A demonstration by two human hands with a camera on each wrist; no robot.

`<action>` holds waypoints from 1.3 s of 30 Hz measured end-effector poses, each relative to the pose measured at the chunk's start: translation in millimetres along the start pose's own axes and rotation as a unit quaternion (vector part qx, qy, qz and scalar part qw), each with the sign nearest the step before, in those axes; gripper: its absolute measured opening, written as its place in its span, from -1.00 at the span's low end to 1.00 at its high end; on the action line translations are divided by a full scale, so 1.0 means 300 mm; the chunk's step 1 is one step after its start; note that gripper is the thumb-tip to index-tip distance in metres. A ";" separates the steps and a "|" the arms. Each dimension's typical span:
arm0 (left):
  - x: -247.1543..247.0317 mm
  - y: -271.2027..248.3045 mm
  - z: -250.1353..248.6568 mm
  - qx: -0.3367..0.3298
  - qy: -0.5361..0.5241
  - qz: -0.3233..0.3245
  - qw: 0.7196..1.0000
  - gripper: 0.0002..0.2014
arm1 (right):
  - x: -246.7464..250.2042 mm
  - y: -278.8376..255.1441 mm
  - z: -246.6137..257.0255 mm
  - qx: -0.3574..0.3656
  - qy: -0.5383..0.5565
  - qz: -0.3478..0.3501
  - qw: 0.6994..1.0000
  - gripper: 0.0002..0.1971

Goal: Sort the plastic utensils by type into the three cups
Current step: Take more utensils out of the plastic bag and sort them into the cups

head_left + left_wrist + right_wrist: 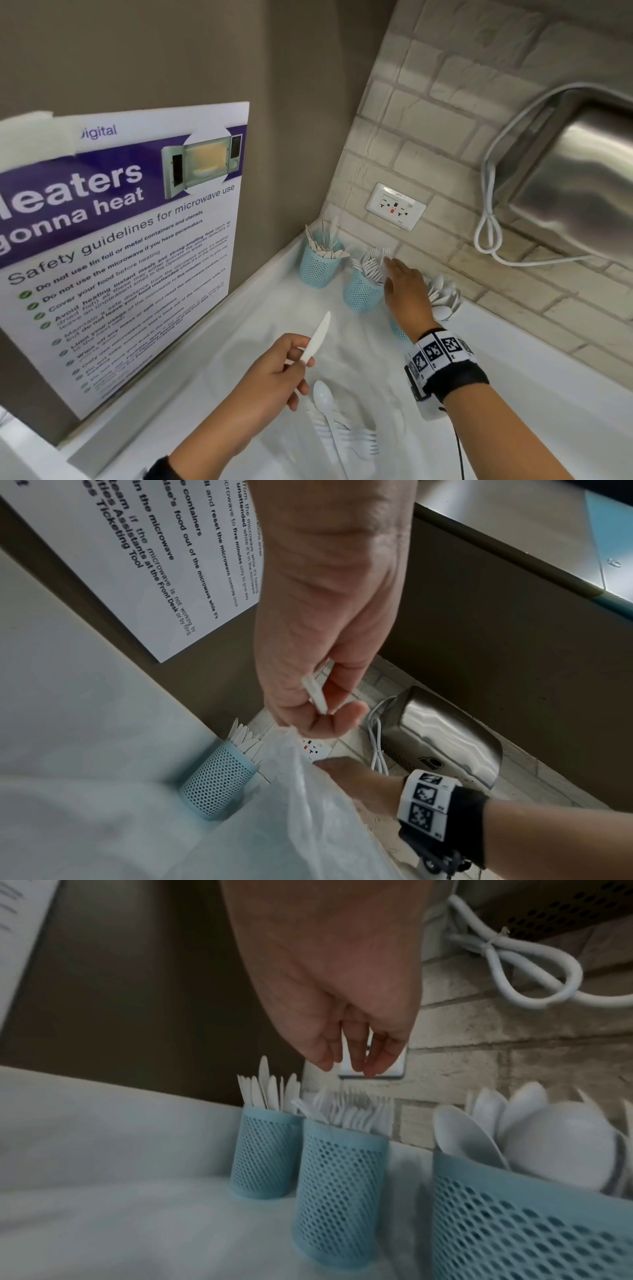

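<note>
The left hand (270, 373) is pinching a white plastic knife (317, 337) by its handle between thumb and fingers, blade pointing up and away from the person, above the middle of the worktop (513, 359). The right hand (406, 291) is reaching over the middle cup with its fingers (375, 1056) relaxed and slightly bent, grasping nothing.

Three blue mesh cups are standing in a row along the worktop's back edge, against the tiled wall (445, 120):
- The knife cup (318, 267) is standing nearest the back left corner, with knives upright in it.
- The fork cup (363, 291) is standing just beside it, with forks in it, tines up.
- The spoon cup (534, 1218) is standing to the right, with spoons (443, 296) in it; in the head view the right forearm is covering most of it.

A loose spoon (323, 399) and several forks (359, 442) are lying near the worktop's front edge, on a thin plastic sheet (291, 804).

A microwave safety poster (120, 240) is hanging on the left wall. A power outlet (395, 206) is sitting in the tiled wall above the cups.
</note>
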State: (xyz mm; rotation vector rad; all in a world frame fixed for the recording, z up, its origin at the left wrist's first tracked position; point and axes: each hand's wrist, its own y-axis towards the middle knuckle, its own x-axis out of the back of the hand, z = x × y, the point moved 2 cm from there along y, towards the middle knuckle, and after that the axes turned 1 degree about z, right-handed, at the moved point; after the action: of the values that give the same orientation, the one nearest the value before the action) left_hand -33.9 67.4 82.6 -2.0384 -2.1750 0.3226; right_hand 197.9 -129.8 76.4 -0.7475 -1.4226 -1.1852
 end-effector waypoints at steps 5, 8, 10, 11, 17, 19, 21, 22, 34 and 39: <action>-0.001 0.005 -0.008 -0.009 -0.049 -0.019 0.999 -0.82 | 0.127 -0.113 0.150 -0.027 0.326 0.042 0.944 -0.79; -0.006 0.005 -0.009 -0.017 -0.048 -0.031 0.998 -0.85 | 0.192 -0.219 0.256 -0.024 0.454 0.229 0.861 -0.77; -0.013 0.002 -0.011 -0.020 -0.044 -0.034 0.998 -0.88 | 0.205 -0.269 0.297 -0.004 0.485 0.289 0.825 -0.70; -0.017 0.000 -0.013 -0.022 -0.043 -0.034 0.998 -0.90 | 0.206 -0.284 0.308 0.001 0.503 0.293 0.813 -0.71; -0.012 -0.010 -0.019 -0.035 -0.043 -0.028 0.998 -0.90 | 0.243 -0.254 0.254 -0.066 0.586 0.195 0.783 -0.77; -0.005 -0.011 -0.017 -0.035 -0.051 -0.029 0.998 -0.90 | 0.280 -0.219 0.211 -0.099 0.603 0.126 0.782 -0.86; -0.002 -0.011 -0.012 -0.032 -0.057 -0.032 0.997 -0.90 | 0.312 -0.183 0.163 -0.127 0.626 0.051 0.768 -0.95; -0.001 -0.012 -0.009 -0.030 -0.058 -0.034 0.997 -0.90 | 0.325 -0.165 0.140 -0.135 0.641 0.009 0.756 -0.94; 0.010 -0.005 0.007 -0.020 -0.029 -0.040 0.999 -0.87 | 0.179 -0.006 0.135 -0.185 0.581 -0.102 0.786 -0.80; 0.021 -0.002 0.011 -0.022 -0.027 -0.043 0.998 -0.87 | 0.125 0.047 0.189 -0.175 0.526 -0.046 0.831 -0.75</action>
State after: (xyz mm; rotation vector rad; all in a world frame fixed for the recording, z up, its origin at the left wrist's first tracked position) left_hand -35.6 73.6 79.3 -1.9738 -2.3147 0.3259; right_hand 183.8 -78.4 120.8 -0.1491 -0.3134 -1.5891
